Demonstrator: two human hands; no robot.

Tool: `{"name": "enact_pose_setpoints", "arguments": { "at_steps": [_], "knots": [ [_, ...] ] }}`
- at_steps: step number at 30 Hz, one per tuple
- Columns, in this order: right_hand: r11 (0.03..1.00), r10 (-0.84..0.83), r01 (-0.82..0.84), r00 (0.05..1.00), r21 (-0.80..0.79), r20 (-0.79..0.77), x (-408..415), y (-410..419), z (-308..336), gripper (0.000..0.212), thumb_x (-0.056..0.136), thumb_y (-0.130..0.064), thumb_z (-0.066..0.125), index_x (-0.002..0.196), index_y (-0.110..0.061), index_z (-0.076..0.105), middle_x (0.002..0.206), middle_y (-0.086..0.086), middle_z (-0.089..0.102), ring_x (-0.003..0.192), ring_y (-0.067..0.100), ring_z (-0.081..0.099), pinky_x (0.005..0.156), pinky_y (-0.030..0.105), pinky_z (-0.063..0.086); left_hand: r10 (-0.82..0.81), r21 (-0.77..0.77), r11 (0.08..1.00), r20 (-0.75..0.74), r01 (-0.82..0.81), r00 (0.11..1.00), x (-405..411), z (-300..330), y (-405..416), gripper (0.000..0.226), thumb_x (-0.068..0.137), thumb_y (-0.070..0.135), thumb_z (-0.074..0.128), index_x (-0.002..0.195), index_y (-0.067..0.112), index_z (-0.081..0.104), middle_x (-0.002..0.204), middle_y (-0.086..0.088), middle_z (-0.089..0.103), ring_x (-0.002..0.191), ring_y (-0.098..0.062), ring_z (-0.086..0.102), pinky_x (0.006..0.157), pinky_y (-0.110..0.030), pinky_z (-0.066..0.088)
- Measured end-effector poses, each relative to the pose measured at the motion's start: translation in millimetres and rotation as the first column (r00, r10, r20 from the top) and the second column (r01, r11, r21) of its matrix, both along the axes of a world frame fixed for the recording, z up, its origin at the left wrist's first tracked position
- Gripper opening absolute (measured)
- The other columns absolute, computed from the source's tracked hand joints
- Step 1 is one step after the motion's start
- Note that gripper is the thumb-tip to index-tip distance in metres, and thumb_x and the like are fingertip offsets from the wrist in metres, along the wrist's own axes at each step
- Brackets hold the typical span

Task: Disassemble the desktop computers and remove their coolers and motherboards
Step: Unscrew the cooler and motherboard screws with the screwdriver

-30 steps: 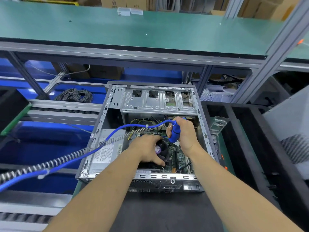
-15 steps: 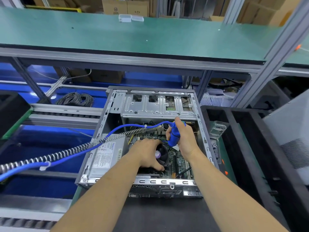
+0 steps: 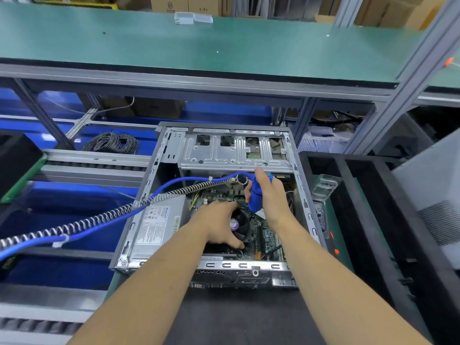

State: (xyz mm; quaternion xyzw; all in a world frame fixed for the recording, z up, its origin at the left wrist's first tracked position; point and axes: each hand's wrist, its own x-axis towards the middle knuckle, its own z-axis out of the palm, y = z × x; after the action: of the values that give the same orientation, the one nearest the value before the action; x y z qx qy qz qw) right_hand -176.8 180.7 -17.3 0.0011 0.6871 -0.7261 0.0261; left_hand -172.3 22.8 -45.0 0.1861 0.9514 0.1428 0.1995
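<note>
A blue hose with a springy wire comes in from the left. The open computer case sits on the dark surface. Inside it, my left hand lies on the round cooler, fingers loosely bent over it. My right hand grips the blue screwdriver, pointing down at the green motherboard.
</note>
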Motion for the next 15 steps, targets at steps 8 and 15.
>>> {"name": "enact_pose_setpoints", "arguments": {
  "at_steps": [8,15],
  "knots": [
    [0.997,-0.05,0.054,0.996,-0.059,0.072,-3,6,-4,0.057,0.071,-0.071,0.06,0.063,-0.016,0.071,0.074,0.007,0.071,0.067,0.021,0.064,0.075,0.039,0.052,-0.004,-0.01,1.0,-0.007,0.004,1.0,-1,0,0,0.104,0.051,0.071,0.081,0.138,0.025,0.046,0.137,0.005,0.058,0.123,-0.023,0.054,0.099,-0.043,0.047],
    [1.0,0.01,-0.01,1.0,-0.002,-0.008,3,2,3,0.057,0.08,-0.063,0.055,0.065,-0.009,0.066,0.062,0.013,0.064,0.059,0.023,0.058,0.067,0.033,0.05,-0.015,-0.023,1.0,-0.012,0.015,1.0,0,1,0,0.106,0.052,0.072,0.08,0.141,0.026,0.044,0.14,0.006,0.057,0.125,-0.022,0.054,0.1,-0.044,0.047]
  ]
}}
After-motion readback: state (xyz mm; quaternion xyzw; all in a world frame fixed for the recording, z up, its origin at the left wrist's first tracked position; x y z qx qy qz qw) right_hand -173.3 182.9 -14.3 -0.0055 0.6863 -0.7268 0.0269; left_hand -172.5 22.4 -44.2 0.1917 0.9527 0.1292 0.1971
